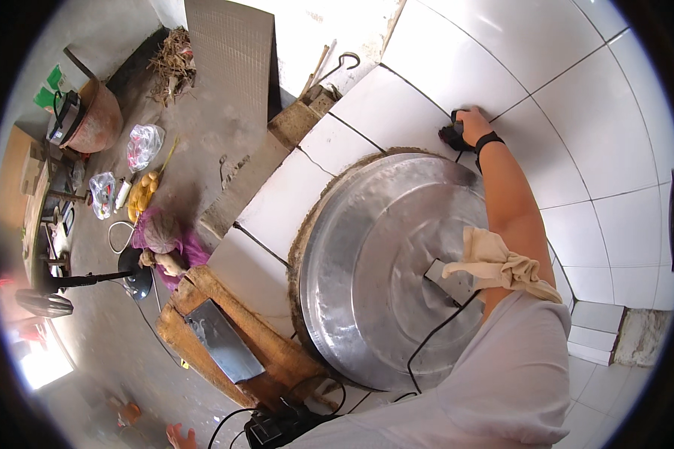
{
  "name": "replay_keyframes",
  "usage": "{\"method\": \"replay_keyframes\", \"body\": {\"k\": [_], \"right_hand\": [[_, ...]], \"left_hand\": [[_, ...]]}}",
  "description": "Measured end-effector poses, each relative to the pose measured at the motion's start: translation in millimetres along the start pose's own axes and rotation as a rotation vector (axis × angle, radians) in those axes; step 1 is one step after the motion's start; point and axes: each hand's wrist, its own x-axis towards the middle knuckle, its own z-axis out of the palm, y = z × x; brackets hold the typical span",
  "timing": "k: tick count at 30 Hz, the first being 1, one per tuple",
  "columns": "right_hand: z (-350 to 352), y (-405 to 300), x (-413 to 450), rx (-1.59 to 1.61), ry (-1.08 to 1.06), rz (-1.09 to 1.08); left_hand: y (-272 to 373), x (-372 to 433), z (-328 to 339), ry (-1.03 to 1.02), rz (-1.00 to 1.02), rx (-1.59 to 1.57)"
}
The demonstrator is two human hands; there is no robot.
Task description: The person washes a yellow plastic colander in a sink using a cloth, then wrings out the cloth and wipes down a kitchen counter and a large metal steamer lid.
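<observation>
My right hand (pixel 474 126) is closed round a small black object (pixel 452 134) against the white tiles (pixel 415 104), above the lid; the object's kind is unclear. A black band circles that wrist. Only the spread fingers of my left hand (pixel 181 436) show at the lower edge, with nothing visible between them. A large dented metal lid (pixel 370 241) covers a round opening in the tiled stove top. A flat, pale rectangular device (pixel 452 283) with a black cable is seen over it. Left of the lid, a broad metal blade, apparently a cleaver (pixel 224 339), lies on a worn wooden board (pixel 194 286).
A metal hook (pixel 349 59) stands by the stove's far edge. Floor items include a purple net bag (pixel 191 247), yellow produce (pixel 142 195), clear plastic bags (pixel 145 146) and a rusty wheelbarrow-like container (pixel 98 120). A black electrical device (pixel 269 429) with cables is near my body.
</observation>
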Motion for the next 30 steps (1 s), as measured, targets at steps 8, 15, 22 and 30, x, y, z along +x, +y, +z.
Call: {"method": "replay_keyframes", "body": {"k": [8, 15, 22, 30], "right_hand": [[18, -63, 92, -0.147, -0.015, -0.204], [-12, -174, 138, -0.184, 0.442, -0.161], [-42, -210, 113, 0.112, 0.533, -0.315], [9, -160, 99, 0.025, 0.07, -0.102]], "left_hand": [[-54, 6, 25, -0.14, -0.2, -0.679], [13, -43, -35, -0.142, -0.116, 0.036], [-3, -56, -27, -0.064, -0.026, -0.025], [-23, -70, 3, -0.076, -0.017, -0.045]]}}
